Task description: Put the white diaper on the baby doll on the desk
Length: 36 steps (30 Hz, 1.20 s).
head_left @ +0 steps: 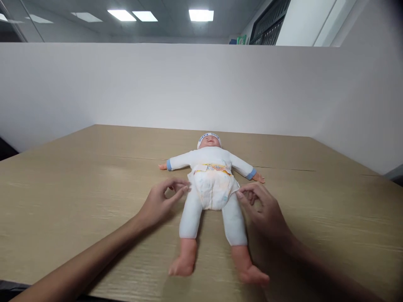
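A baby doll [210, 157] in a white suit with blue cuffs and a white printed headband lies on its back, feet toward me. Around its hips is a white diaper [214, 188] with a colourful printed band at the waist. My left hand [165, 196] is at the diaper's left edge, thumb and forefinger pinched at the side by the doll's hip. On the other side my right hand [260, 205] pinches the diaper's right edge, which sticks out toward my fingers. The doll's bare feet point toward the table's near side.
The doll lies on a wide wood-coloured table [94, 184] with thin seams across it. White partition walls [201, 88] stand at the back and the right. Dark objects [12, 289] show at the near left edge.
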Each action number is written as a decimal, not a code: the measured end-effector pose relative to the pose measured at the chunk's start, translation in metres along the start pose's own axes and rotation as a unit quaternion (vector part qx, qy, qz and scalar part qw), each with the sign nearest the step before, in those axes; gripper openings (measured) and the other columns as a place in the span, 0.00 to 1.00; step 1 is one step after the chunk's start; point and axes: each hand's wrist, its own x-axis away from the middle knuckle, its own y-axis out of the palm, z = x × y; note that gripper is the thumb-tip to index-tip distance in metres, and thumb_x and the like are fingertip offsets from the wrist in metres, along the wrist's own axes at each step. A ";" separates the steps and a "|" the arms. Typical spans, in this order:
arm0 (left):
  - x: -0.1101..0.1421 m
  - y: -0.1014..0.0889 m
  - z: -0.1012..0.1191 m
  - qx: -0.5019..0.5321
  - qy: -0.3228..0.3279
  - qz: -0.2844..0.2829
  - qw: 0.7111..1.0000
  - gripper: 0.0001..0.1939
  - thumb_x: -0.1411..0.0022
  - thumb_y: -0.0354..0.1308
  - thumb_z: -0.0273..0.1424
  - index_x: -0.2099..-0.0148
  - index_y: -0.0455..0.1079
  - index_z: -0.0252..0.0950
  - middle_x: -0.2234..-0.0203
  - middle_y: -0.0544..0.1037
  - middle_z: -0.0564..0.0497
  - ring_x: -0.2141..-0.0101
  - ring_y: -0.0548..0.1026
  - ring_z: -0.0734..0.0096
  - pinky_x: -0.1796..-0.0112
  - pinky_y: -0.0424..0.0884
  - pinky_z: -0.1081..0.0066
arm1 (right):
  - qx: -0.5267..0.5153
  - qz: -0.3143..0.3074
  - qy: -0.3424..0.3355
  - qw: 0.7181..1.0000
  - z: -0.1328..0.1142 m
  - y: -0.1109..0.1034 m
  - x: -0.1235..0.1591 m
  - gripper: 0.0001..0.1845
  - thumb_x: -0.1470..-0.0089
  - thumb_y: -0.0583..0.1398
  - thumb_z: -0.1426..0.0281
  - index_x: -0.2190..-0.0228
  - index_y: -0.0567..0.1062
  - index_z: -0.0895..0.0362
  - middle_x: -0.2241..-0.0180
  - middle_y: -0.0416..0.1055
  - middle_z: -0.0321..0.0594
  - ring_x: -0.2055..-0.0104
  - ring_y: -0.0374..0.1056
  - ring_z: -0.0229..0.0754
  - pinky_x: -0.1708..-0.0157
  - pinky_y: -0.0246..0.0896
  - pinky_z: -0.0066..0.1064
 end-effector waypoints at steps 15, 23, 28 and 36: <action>-0.113 0.004 -0.088 -0.377 0.052 0.018 0.924 0.28 0.26 0.52 0.51 0.37 0.70 0.36 0.48 0.81 0.40 0.48 0.75 0.43 0.47 0.67 0.49 | 0.255 -0.048 -0.041 0.965 0.112 0.029 -0.098 0.25 0.32 0.57 0.51 0.48 0.78 0.57 0.53 0.82 0.51 0.53 0.75 0.60 0.52 0.65 0.45; -0.092 0.012 -0.029 -0.347 -0.042 0.058 0.935 0.21 0.31 0.55 0.47 0.48 0.72 0.34 0.58 0.85 0.39 0.56 0.80 0.45 0.48 0.68 0.51 | 0.199 -0.052 0.183 0.961 0.034 0.021 -0.093 0.19 0.36 0.58 0.55 0.59 0.80 0.55 0.59 0.83 0.53 0.58 0.78 0.58 0.64 0.59 0.37; -0.014 0.005 0.061 -0.228 -0.108 0.115 0.961 0.22 0.37 0.62 0.53 0.54 0.69 0.40 0.62 0.84 0.48 0.62 0.81 0.53 0.63 0.70 0.62 | 0.116 -0.072 0.184 0.973 -0.002 -0.028 -0.058 0.19 0.37 0.57 0.58 0.51 0.79 0.53 0.51 0.83 0.47 0.53 0.79 0.53 0.61 0.68 0.34; 0.255 0.018 0.144 -0.208 -0.066 -0.084 0.972 0.20 0.43 0.68 0.43 0.48 0.76 0.50 0.55 0.83 0.49 0.57 0.81 0.47 0.67 0.78 0.57 | -0.103 -0.265 0.126 0.950 -0.093 -0.121 0.097 0.25 0.40 0.62 0.63 0.42 0.77 0.50 0.43 0.79 0.44 0.44 0.75 0.55 0.45 0.71 0.41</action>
